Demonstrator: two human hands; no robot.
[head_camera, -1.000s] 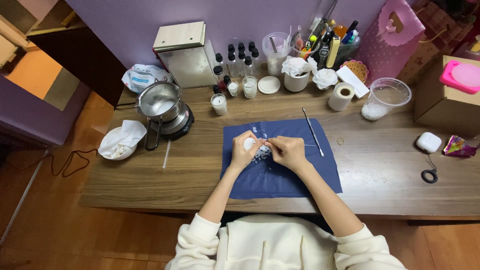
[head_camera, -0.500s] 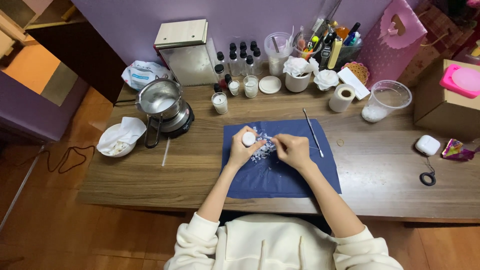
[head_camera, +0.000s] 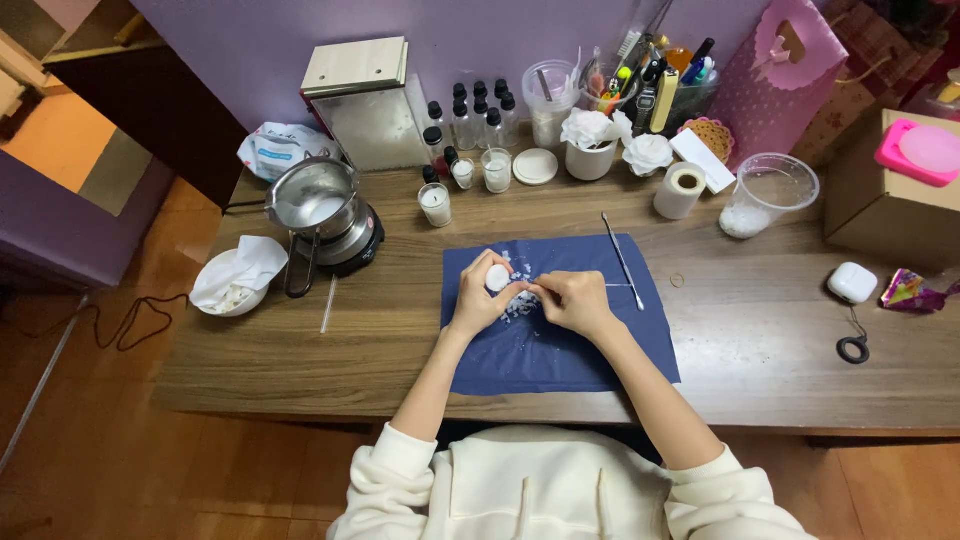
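My left hand (head_camera: 480, 302) holds a small round white wax disc (head_camera: 497, 277) just above a blue cloth (head_camera: 560, 345). My right hand (head_camera: 575, 300) is pinched beside the disc, its fingertips meeting those of the left. A thin pale stick (head_camera: 615, 286) pokes out to the right from the right hand's grip. White wax crumbs (head_camera: 518, 305) lie on the cloth below both hands. A slim metal tool (head_camera: 622, 258) rests on the cloth's far right part.
A metal pot on a small hotplate (head_camera: 325, 215), a white bowl with tissue (head_camera: 235, 285), glass candle jars (head_camera: 435, 203), dark-capped bottles (head_camera: 470, 115), a tape roll (head_camera: 680, 190), a clear cup of white flakes (head_camera: 765, 195), a cardboard box (head_camera: 890, 190) and a white case (head_camera: 852, 282) stand on the wooden desk (head_camera: 780, 350).
Half a second ago my hands were apart, with the left one lifting the disc. The right hand has moved back left to meet it.
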